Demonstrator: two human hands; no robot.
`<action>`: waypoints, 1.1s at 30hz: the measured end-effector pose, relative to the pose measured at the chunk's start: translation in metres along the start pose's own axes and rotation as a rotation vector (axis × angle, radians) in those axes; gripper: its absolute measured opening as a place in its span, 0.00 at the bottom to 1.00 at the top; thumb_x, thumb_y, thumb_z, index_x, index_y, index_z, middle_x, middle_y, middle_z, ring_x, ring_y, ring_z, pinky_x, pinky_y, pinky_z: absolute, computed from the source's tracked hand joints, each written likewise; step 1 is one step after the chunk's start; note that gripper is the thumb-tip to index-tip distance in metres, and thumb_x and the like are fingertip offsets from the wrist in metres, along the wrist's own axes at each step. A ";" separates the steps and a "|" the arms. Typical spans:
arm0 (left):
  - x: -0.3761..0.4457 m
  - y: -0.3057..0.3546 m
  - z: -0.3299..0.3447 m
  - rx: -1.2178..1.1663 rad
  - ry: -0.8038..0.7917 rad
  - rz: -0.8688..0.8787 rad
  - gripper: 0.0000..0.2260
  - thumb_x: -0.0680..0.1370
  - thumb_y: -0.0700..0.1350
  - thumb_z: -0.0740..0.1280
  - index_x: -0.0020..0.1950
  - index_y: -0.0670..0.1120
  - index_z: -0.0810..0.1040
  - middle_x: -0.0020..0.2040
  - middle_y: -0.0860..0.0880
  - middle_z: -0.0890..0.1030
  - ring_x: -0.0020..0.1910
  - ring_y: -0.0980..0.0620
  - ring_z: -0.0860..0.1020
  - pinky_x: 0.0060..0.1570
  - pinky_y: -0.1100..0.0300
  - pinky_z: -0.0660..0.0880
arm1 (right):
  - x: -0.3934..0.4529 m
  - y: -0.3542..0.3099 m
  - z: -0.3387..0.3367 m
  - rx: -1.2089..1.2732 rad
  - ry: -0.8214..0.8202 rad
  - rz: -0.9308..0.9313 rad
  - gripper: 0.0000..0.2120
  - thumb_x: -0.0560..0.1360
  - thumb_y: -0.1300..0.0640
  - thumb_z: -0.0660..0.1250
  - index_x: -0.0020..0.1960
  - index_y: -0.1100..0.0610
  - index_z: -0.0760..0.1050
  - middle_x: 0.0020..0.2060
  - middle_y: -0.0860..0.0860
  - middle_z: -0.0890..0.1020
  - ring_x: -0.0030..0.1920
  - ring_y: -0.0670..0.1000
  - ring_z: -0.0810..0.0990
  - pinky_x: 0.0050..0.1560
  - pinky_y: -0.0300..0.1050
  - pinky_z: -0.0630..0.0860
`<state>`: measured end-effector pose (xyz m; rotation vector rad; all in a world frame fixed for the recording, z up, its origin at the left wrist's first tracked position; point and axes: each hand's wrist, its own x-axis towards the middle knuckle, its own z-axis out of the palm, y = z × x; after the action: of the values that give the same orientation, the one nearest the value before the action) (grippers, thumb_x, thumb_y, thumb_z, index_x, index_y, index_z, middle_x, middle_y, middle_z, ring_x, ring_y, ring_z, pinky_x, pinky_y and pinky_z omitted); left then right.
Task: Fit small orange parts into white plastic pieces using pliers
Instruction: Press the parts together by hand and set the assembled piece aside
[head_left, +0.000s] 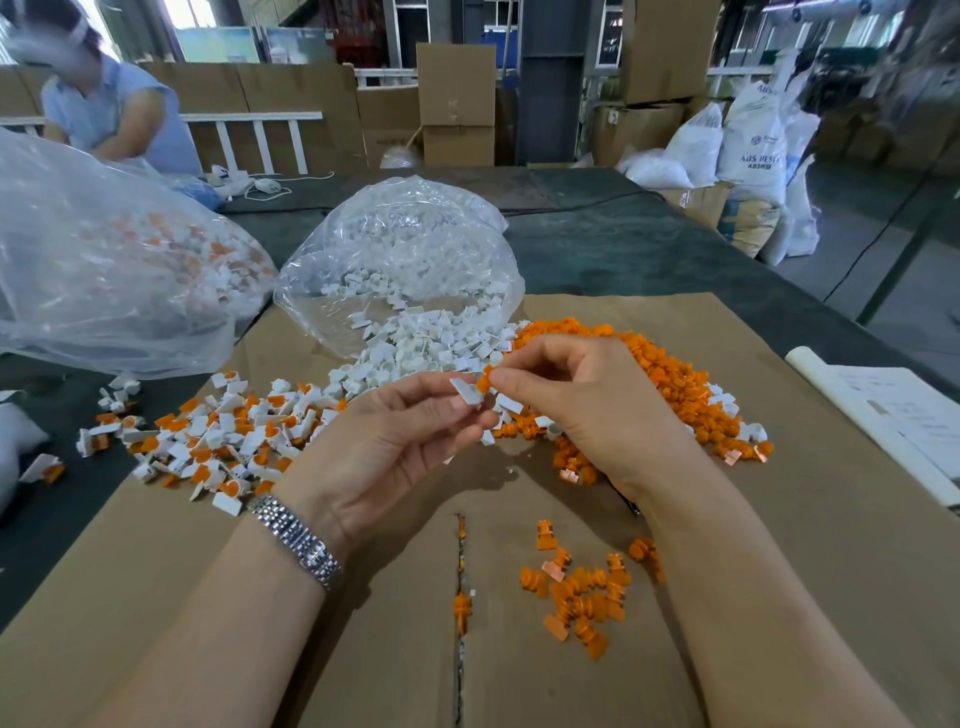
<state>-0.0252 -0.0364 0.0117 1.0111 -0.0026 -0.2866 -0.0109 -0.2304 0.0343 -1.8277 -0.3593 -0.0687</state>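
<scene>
Left hand (387, 447) fingers pinch a white plastic piece (469, 392); right hand (582, 400) fingers pinch a small orange part (484, 382) against it. Both look light, rigid, best held by their edges.

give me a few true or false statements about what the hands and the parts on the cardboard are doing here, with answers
1. The left hand pinches a white piece. True.
2. The right hand grips pliers. False: it pinches a small orange part with its fingertips; no pliers show in either hand.
3. The orange part sits right against the white piece. True.
4. The clear bag in the middle holds only orange parts. False: white pieces spill out of it.
5. The big orange pile lies left of the hands. False: it lies to the right, behind the right hand.
6. A metal watch is on the left wrist. True.
</scene>
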 end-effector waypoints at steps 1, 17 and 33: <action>0.000 0.000 0.000 0.010 0.000 0.016 0.10 0.72 0.31 0.70 0.51 0.37 0.86 0.52 0.36 0.85 0.49 0.43 0.86 0.44 0.61 0.83 | 0.000 0.000 0.001 -0.010 0.003 -0.005 0.02 0.76 0.55 0.75 0.45 0.52 0.84 0.39 0.44 0.85 0.40 0.38 0.82 0.41 0.29 0.75; 0.003 -0.001 -0.001 0.090 0.032 0.180 0.10 0.71 0.34 0.72 0.50 0.41 0.88 0.49 0.41 0.87 0.48 0.48 0.86 0.46 0.62 0.82 | -0.004 -0.004 0.010 -0.084 -0.004 -0.042 0.08 0.73 0.51 0.77 0.43 0.55 0.83 0.31 0.45 0.81 0.31 0.40 0.74 0.33 0.33 0.71; -0.002 0.004 -0.004 0.073 -0.057 0.090 0.10 0.74 0.34 0.70 0.53 0.38 0.86 0.51 0.37 0.86 0.50 0.44 0.86 0.44 0.61 0.83 | -0.003 -0.004 -0.002 -0.173 -0.108 -0.236 0.10 0.74 0.54 0.77 0.55 0.48 0.85 0.44 0.44 0.83 0.46 0.45 0.81 0.48 0.33 0.74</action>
<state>-0.0256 -0.0306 0.0131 1.0721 -0.1111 -0.2340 -0.0142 -0.2321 0.0385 -1.9571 -0.6629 -0.1693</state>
